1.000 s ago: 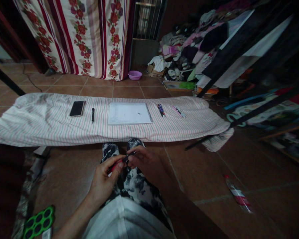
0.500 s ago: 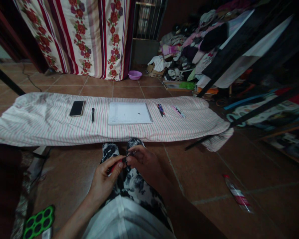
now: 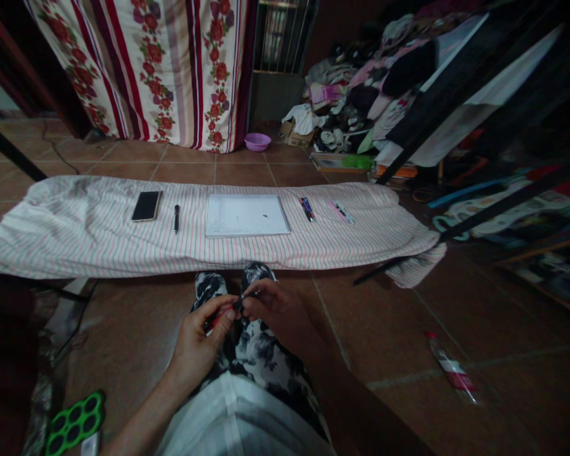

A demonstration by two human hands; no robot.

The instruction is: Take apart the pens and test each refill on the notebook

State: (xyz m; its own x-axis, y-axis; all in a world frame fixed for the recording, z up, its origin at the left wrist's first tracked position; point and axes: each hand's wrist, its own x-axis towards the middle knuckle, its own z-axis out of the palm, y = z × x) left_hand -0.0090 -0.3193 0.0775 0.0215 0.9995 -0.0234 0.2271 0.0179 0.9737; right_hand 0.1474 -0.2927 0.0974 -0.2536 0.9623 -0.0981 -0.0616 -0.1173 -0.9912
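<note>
Over my lap, my left hand (image 3: 197,335) is closed around a small red and black object (image 3: 238,305), whose kind I cannot make out. The fingertips of my right hand (image 3: 280,313) pinch its dark end, close against the left fingers. Most of the object is hidden by the fingers. Beyond the hands, an open spiral notepad (image 3: 247,215) lies on the cloth-covered surface, with a small dark mark or piece on its page. A black pen (image 3: 176,220) and a phone (image 3: 146,207) lie left of it. Dark pens (image 3: 307,209) and a pink-white pen-like item (image 3: 341,213) lie right.
A striped cloth (image 3: 99,247) covers the low table or bench ahead. On the tiled floor are a plastic bottle (image 3: 453,370) at right, a green holder with round openings (image 3: 76,421) at lower left, and a purple basin (image 3: 257,142). Piled clothes (image 3: 361,88) fill the back right.
My right fingers have shifted very slightly around the dark end of the object. Both hands stay together over my lap, and the things on the cloth have not moved.
</note>
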